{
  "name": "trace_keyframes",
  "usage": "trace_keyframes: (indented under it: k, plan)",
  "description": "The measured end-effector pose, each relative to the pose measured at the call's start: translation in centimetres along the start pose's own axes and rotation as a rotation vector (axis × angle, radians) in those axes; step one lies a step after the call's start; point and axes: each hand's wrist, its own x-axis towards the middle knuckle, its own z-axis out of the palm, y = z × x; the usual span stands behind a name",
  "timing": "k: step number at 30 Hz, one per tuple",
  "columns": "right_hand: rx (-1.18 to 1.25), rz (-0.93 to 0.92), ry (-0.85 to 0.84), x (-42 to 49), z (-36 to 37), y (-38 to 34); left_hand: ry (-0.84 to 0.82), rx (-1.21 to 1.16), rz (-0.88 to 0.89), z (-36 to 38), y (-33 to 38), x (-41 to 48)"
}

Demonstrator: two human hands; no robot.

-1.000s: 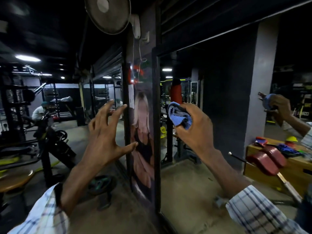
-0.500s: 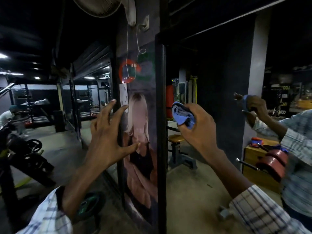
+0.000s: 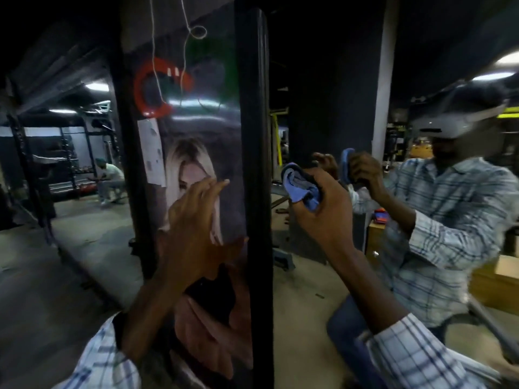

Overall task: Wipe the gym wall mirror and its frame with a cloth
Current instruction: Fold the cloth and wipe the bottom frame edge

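The wall mirror (image 3: 323, 94) fills the right half of the view, bounded on its left by a black vertical frame (image 3: 254, 136). My right hand (image 3: 323, 211) grips a bunched blue cloth (image 3: 300, 189) just right of the frame, close to the glass. My left hand (image 3: 193, 220) is raised with fingers spread in front of the poster (image 3: 205, 113) left of the frame; contact with it cannot be told. The mirror reflects me in a checked shirt holding the cloth.
A glossy poster with a red logo and loose white cords (image 3: 185, 37) covers the pillar. Another mirror (image 3: 70, 153) further left reflects gym racks and a seated person (image 3: 109, 178). A wooden box (image 3: 500, 282) shows in the reflection at the right.
I have come much closer to the mirror and frame, which now fill the view. Both hands stay raised, the right still holding the cloth beside the frame.
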Motion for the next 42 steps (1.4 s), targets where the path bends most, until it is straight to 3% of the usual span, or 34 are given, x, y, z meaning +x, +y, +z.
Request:
trace_keyframes:
  k: [5,8,14,19,24,31,34,42]
  plan:
    - [-0.068,0.028,0.051,-1.4,5.0,2.2,0.016,-0.27,0.179,6.6,-4.8,2.7]
    - [-0.161,0.088,0.09,-3.5,7.7,3.4,-0.055,-0.404,0.223,9.8,-7.2,2.9]
    - [-0.284,0.395,0.207,-9.7,11.1,3.8,-0.283,-0.682,0.245,14.0,-10.5,0.2]
    - [-0.275,0.626,0.357,-18.4,13.5,0.5,-0.552,-1.008,0.286,16.4,-11.4,-6.2]
    - [-0.27,0.843,0.518,-25.9,16.1,-4.0,-0.775,-1.181,0.305,16.6,-11.1,-12.6]
    - [-0.157,1.073,0.643,-31.3,16.4,-9.1,-0.916,-1.28,0.263,14.6,-10.8,-19.2]
    - [-0.215,1.203,0.598,-33.3,15.8,-10.2,-0.963,-1.275,0.222,13.8,-10.7,-21.4]
    - [-0.072,1.228,0.621,-35.9,13.8,-13.0,-0.944,-1.149,-0.053,11.6,-8.3,-25.0]
